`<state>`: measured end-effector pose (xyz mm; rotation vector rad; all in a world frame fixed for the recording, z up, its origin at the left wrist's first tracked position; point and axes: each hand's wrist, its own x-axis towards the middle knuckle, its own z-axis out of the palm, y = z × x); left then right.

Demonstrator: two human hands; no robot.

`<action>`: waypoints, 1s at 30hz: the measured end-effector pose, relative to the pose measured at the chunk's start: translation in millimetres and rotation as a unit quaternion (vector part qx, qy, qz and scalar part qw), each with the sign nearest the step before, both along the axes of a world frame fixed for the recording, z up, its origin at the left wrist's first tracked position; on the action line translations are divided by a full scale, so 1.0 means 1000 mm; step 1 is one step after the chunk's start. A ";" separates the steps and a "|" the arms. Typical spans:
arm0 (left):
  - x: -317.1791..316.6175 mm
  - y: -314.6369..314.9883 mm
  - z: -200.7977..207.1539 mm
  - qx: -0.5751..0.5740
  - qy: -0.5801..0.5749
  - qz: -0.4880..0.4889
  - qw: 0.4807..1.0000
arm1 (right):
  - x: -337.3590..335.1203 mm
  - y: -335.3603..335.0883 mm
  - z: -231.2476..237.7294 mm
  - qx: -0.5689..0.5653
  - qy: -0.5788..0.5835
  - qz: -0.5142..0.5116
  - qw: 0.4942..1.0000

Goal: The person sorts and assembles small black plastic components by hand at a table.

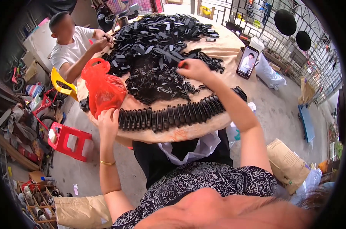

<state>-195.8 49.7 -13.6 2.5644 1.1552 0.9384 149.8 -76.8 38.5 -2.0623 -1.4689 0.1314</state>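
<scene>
My left hand [109, 117] is at the near left edge of the round table, its fingers bent beside the lower end of a red plastic bag [103, 87] and the left end of a row of black plastic parts [173, 114]. What lies under those fingertips is hidden. Over the middle of the table, my right hand [196, 71] is closed around a small red and black thing whose kind I cannot make out. Just below it lies a heap of small black pieces [157, 81]. Behind is a larger pile of longer black plastic pieces [161, 32].
A lit phone [248, 62] leans against a white cup-like container [256, 44] at the table's right. Across on the left, a person [72, 47] handles something small. A red stool [70, 141] stands left on the floor; a brown paper sack [287, 164] sits at right.
</scene>
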 end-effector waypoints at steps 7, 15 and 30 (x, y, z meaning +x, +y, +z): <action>0.014 -0.011 -0.019 0.021 0.028 0.035 0.999 | 0.091 -0.054 -0.050 -0.092 -0.111 -0.182 0.973; 0.017 -0.014 -0.010 -0.045 -0.028 0.008 0.999 | 0.046 -0.076 -0.041 0.008 -0.135 -0.084 0.987; 0.177 -0.071 0.012 -0.633 -0.375 -0.235 0.635 | 0.033 -0.028 -0.035 0.093 -0.001 0.037 0.995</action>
